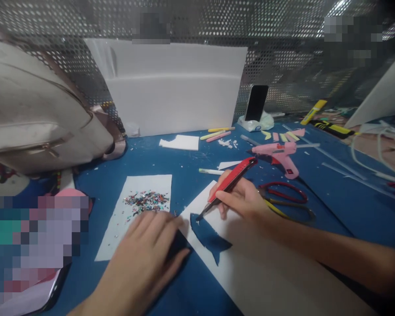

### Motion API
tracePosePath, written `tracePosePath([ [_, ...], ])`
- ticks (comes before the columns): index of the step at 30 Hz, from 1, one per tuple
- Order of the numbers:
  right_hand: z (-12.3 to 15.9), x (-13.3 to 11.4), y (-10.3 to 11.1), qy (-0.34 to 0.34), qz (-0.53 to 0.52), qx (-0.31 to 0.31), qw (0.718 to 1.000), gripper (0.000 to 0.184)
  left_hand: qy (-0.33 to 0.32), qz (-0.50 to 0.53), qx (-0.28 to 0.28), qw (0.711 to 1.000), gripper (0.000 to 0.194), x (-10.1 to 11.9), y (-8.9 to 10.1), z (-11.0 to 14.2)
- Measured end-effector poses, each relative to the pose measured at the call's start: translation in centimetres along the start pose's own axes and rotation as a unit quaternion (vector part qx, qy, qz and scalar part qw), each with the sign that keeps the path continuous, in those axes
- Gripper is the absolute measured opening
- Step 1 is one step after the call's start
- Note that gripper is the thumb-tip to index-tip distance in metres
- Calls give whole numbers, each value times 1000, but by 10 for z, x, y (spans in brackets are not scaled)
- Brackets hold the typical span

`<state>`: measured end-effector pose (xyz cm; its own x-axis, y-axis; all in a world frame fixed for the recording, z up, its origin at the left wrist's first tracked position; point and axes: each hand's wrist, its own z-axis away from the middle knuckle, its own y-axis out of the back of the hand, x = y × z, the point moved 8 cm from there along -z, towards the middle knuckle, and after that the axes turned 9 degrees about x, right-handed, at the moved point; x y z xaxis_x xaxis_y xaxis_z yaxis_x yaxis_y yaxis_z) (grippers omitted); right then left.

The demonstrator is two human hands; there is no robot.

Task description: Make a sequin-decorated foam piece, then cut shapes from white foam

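Note:
A red utility knife (232,181) is gripped in my right hand (240,197), with its blade pointing down and left. The blade tip is at the upper end of a fish-shaped cutout (212,237) in a large white sheet (266,267); the same blue as the table shows in it. My left hand (148,250) lies palm down, fingers extended and thumb apart, holding nothing visible. Its fingertips are by the lower edge of a small white sheet (118,224) bearing a pile of multicoloured sequins (148,201) and by the large sheet's left edge.
A pink glue gun (279,156) and red-and-yellow-handled tools (286,193) lie right of my right hand. Behind are markers (217,135), a torn white piece (181,142), a propped phone (256,103) and an upright white board (174,96). A pale backpack (42,114) stands left.

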<state>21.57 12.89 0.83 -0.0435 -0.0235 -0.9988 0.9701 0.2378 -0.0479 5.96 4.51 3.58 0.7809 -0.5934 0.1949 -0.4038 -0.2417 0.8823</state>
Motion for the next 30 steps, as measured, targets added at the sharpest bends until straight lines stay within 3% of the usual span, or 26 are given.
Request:
tracePosePath([
  [3, 2, -2, -1, 5, -4, -4, 1000, 21, 69, -21, -47, 996, 32, -18, -4, -11],
  [9, -1, 3, 1, 14, -15, -2, 1000, 24, 107, -8, -92, 990, 33, -26, -18, -26],
  [25, 0, 4, 0, 26, -22, -31, 999, 22, 177, 93, -125, 972, 34, -42, -31, -31],
  [30, 0, 2, 0, 33, -27, -30, 999, 23, 223, 166, -139, 950, 30, -45, -33, -31],
])
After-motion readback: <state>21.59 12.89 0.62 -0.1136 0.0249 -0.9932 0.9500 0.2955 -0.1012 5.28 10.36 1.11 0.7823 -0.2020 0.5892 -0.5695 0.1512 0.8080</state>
